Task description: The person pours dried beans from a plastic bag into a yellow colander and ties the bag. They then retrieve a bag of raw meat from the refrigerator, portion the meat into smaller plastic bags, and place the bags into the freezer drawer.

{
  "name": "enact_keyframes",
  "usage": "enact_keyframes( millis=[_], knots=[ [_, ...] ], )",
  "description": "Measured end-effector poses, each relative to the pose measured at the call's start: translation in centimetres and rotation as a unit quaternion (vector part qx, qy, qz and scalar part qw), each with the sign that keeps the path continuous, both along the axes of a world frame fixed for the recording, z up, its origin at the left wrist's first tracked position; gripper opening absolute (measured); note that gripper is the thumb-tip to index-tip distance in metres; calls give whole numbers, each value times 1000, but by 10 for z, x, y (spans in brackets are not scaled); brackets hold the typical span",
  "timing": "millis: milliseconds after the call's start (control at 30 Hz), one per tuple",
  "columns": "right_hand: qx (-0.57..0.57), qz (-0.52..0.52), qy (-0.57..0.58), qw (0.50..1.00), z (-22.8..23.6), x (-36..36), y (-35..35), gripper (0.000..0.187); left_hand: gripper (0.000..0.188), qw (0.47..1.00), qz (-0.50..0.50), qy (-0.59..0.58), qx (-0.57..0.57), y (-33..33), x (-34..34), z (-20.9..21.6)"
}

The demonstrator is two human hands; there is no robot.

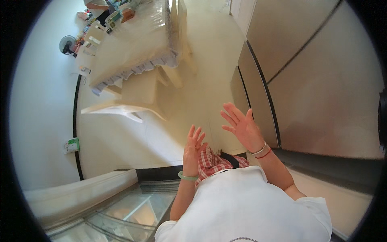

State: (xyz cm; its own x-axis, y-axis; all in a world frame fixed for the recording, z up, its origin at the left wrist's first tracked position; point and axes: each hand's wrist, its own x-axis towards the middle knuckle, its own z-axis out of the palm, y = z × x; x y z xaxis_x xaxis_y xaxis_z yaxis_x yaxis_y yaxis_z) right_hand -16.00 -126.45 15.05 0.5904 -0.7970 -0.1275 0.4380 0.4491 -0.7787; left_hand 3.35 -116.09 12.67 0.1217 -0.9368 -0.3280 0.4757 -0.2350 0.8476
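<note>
While both hands (191, 155) (247, 130) spread their fingers wide, the metallic cabinet (322, 103) stands to their right, seemingly near.

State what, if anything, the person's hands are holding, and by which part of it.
Nothing is held: the left hand and the right hand are both open and empty.

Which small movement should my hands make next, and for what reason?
I would perhaps lower the left hand and right hand slightly: both are raised, open and seemingly empty, and the pale chair ahead appears beyond their reach.
</note>
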Motion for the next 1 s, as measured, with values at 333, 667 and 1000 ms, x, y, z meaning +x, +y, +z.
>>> enact_keyframes(
  millis=[333, 667, 1000],
  knots=[
    [-4, -86, -29, 996, -9, 80, -243, 76, 54, 994, -101, 45, -12, -285, 92, -6],
    [-8, -311, 22, 950, 32, 86, -438, 66, 33, 951, -289, 8, -111, -582, 81, 29],
    [-37, -428, -31, 902, 19, 48, -615, 69, 28, 924, -373, 30, -84, -768, 3, 46]
  ],
)
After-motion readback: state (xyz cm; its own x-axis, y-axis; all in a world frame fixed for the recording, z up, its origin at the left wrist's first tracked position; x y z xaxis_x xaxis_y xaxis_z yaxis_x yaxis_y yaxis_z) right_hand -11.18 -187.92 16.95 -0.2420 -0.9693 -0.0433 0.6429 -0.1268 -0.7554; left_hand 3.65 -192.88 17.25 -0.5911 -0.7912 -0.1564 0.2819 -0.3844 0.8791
